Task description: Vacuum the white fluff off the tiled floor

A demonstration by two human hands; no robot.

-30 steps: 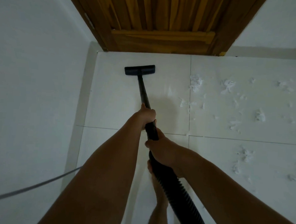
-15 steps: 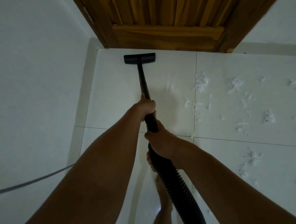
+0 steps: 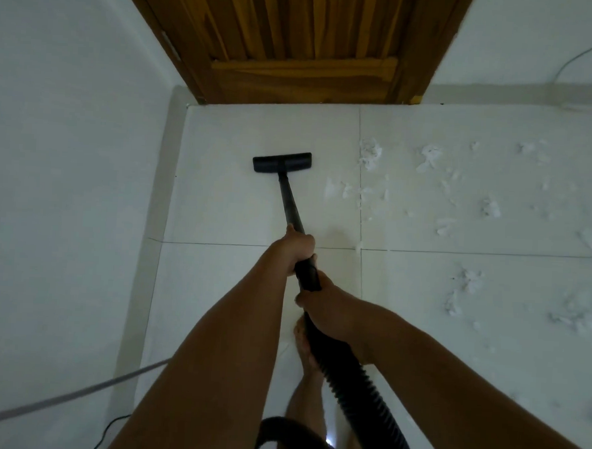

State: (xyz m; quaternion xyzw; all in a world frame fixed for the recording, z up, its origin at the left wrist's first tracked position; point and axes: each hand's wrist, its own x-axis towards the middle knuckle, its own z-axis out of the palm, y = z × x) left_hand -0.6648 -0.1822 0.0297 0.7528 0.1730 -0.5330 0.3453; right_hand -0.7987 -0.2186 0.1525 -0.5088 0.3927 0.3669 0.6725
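A black vacuum nozzle (image 3: 282, 161) lies flat on the white tiled floor (image 3: 220, 203), a little in front of the door. Its thin black wand (image 3: 290, 203) runs back to my hands. My left hand (image 3: 297, 246) grips the wand's lower end. Just behind it, my right hand (image 3: 321, 303) is closed on the ribbed black hose (image 3: 355, 382). White fluff (image 3: 370, 156) lies scattered to the right of the nozzle, with more clumps (image 3: 466, 284) on the right-hand tiles.
A wooden door (image 3: 304, 42) closes off the far side. A white wall (image 3: 67, 178) runs along the left, crossed by a grey cord (image 3: 73, 398). My bare foot (image 3: 307, 345) stands beneath the hose. A thin cable (image 3: 577, 57) hangs on the far right wall.
The nozzle was pushed up to the door's threshold half a second ago and has since been pulled back toward me. Both hands kept their grip.
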